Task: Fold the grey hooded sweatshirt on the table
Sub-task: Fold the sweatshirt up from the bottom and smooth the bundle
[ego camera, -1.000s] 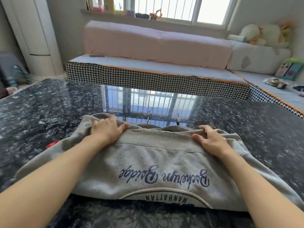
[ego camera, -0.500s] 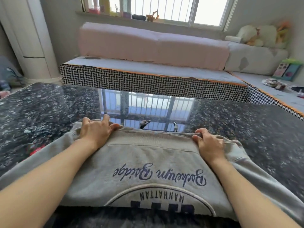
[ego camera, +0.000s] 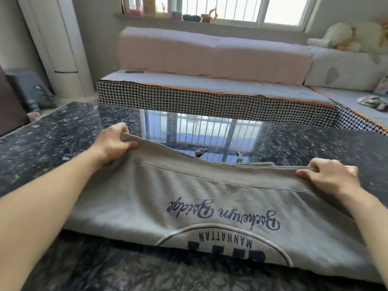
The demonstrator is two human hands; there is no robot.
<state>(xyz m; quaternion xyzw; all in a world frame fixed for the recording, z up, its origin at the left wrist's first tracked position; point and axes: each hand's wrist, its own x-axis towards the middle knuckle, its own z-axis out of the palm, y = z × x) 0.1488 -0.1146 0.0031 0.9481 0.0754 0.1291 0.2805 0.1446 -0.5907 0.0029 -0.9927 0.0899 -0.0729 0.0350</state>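
The grey hooded sweatshirt (ego camera: 189,206) lies on the near part of the dark speckled stone table (ego camera: 63,133), printed side up, its navy script lettering and "MANHATTAN" arc reading upside down from the near side. Its ribbed hem (ego camera: 210,171) forms the far edge, raised off the tabletop at the left and sloping down toward the right. The left hand (ego camera: 114,143) grips the hem's left corner, fingers curled over the cloth and thumb beneath — the right hand (ego camera: 329,175) pinches the right corner the same way, lower and closer to the table. Two drawstring tips (ego camera: 200,152) show on the glossy surface just beyond the hem. Past the table runs a houndstooth-edged bench (ego camera: 210,101) with pink cushions (ego camera: 210,53), plush toys (ego camera: 352,36) at far right, a white floor-standing air conditioner (ego camera: 56,45) at far left.
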